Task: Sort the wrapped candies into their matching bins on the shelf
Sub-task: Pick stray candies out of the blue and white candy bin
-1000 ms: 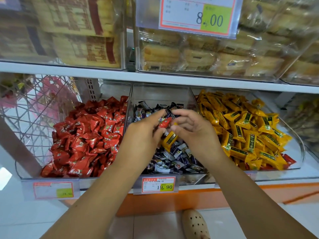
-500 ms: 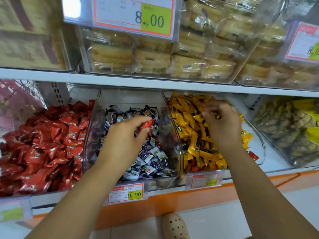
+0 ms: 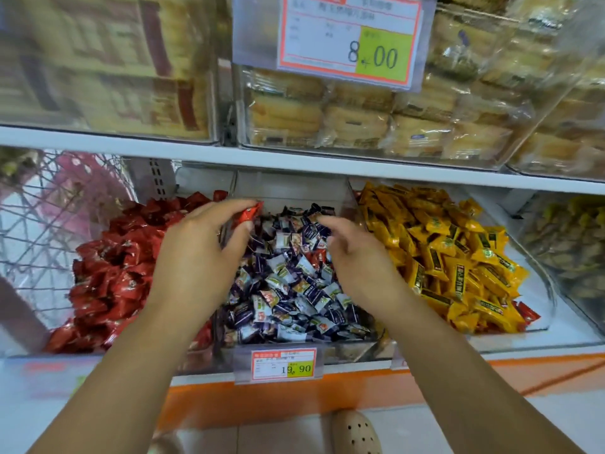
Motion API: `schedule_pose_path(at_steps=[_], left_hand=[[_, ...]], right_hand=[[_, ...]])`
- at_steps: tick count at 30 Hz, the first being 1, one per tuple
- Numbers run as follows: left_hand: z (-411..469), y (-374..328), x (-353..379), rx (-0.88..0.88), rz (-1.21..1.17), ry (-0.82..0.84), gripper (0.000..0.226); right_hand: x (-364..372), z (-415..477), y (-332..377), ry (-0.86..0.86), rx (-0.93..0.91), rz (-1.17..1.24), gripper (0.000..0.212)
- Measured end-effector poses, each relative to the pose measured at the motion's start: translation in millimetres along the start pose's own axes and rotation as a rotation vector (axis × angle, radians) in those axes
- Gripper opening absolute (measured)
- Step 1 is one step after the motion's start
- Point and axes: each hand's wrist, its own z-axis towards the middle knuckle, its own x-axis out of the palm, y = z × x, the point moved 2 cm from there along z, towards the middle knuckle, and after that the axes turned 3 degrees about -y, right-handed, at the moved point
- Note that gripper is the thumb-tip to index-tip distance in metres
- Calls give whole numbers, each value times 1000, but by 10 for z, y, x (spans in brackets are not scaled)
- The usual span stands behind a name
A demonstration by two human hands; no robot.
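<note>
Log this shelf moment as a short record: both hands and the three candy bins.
left hand: pinches a red candy above the wall between left bin and middle bin
right hand: empty, fingers loosely curled, over middle bin
left bin: red candies
middle bin: purple-and-white candies, few red strays
right bin: yellow candies, red wrappers at front corner

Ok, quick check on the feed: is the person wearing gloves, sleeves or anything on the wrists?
No. The left hand and right hand are bare, with no gloves and no rings that I can see. The left forearm and right forearm are uncovered down to the frame's lower edge: no sleeves, watch or bracelet in view.
</note>
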Motion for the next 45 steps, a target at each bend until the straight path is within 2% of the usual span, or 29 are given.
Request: schedule_pose_path(at_steps=[5,7,9,12,15,17,22,29,32,35,38,41,45], left_hand=[[-77,216,-180,-57,-7,25,32],[-86,299,-213,-75,-7,60,33],[-78,356,-225,-86,4,107,33],[-74,392,-241,-85,6,144,34],[-92,421,-244,-90,-24,149,34],[-107,433,-238,-96,-28,149,34],[-101,405,-225,-124,-40,130,34],[1,311,-147,-148,-121,98,26],[32,292,-82,-164,-173,148,26],[47,270,-34,-146,-167,208,35],[48,228,-43,-118,-143,235,41],[51,211,-47,-118,-154,275,38],[92,257,-27,-212,-270,253,29]], right_hand=[[518,368,-284,125,329,-192,54],[584,406,-335,148,404,-196,59],[594,430,-357,117,421,-157,55],[586,444,-352,90,402,-87,40],[573,414,-284,159,374,15,59],[579,409,-266,155,362,8,62],[618,406,-323,47,306,-4,43],[405,308,-72,-71,57,62,38],[298,255,64,-52,-16,160,49],[258,218,117,-54,-15,216,52],[257,185,160,-52,16,336,30],[265,166,206,-15,39,467,23],[330,174,260,55,94,671,20]])
